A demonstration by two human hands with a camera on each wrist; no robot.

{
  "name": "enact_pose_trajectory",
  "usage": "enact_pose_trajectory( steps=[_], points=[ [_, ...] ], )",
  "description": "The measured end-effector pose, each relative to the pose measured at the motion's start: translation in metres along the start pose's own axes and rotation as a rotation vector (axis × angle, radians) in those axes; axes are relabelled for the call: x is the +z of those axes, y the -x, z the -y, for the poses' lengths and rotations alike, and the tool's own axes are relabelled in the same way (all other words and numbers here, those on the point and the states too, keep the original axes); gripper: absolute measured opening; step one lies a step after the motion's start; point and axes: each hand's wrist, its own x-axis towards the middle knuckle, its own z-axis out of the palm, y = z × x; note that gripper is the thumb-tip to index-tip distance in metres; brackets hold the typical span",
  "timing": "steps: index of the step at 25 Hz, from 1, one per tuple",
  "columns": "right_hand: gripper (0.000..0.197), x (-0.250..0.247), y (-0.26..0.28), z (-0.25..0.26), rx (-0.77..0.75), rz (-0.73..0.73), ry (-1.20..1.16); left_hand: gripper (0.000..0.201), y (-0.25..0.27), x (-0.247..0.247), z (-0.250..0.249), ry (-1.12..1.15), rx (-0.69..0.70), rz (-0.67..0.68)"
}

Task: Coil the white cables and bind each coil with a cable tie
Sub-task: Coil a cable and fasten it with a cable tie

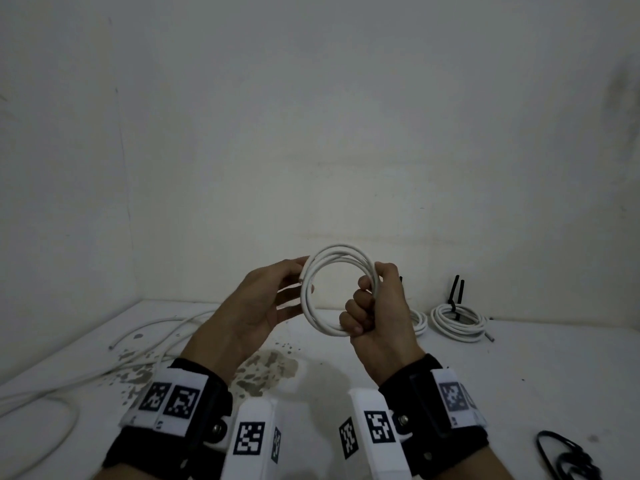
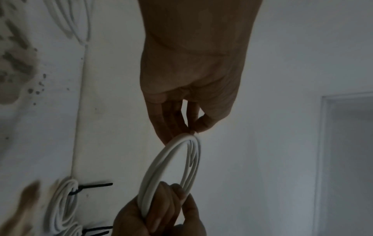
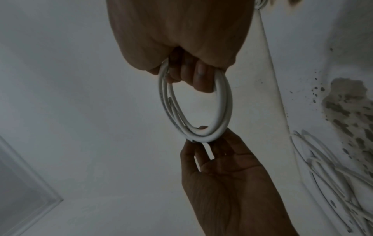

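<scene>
I hold a white cable coil upright in the air between both hands, above the white table. My right hand grips the coil's right side in a fist, fingers curled through the loop. My left hand pinches the coil's left side between thumb and fingers. In the left wrist view the coil runs from my left fingertips down into my right hand. In the right wrist view my left hand sits under the coil. No tie shows on this coil.
A white coil bound with a black cable tie lies at the back right, another coil partly hidden behind my right hand. Loose white cables sprawl on the left. Black cable ties lie at the front right. A stained patch marks the tabletop.
</scene>
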Motion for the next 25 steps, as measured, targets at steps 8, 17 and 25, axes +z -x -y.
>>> enact_pose_trajectory(
  steps=[8, 17, 25],
  points=[
    [0.036, 0.004, 0.005, 0.002, -0.111, -0.105, 0.056, 0.01, -0.003, 0.007, 0.011, -0.313, 0.304, -0.19],
    [0.037, 0.008, 0.007, -0.004, -0.186, -0.213, 0.176, 0.023, -0.002, 0.004, 0.018, -0.642, 0.497, -0.225],
    [0.04, 0.007, 0.005, -0.011, -0.23, -0.231, 0.241, 0.015, -0.004, 0.007, 0.03, -0.691, 0.571, -0.313]
  ],
)
